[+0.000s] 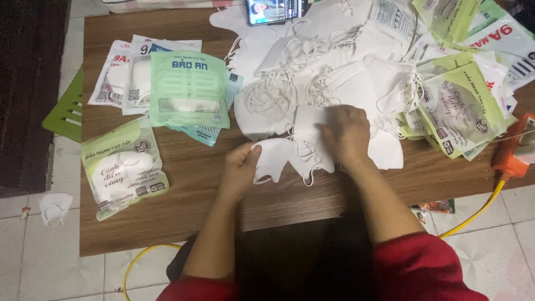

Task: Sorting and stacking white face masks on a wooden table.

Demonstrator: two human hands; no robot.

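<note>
My left hand [241, 165] pinches the left edge of a white folded face mask [277, 157] lying on the brown wooden table [184, 206]. My right hand [346, 134] presses down on a small stack of the same white masks [308, 125], fingers curled over their right side. Behind both hands spreads a loose heap of white masks with tangled ear loops [329, 61]. Red sleeves show at the bottom of the view.
Filled green and white mask pouches [188, 89] lie at the table's left, one more [123, 167] near the front left. Empty pouches [462, 106] pile up at the right. A phone [276, 10] stands at the back. An orange tool [515, 147] with a yellow cable sits at the right edge. One mask [54, 207] lies on the tiled floor.
</note>
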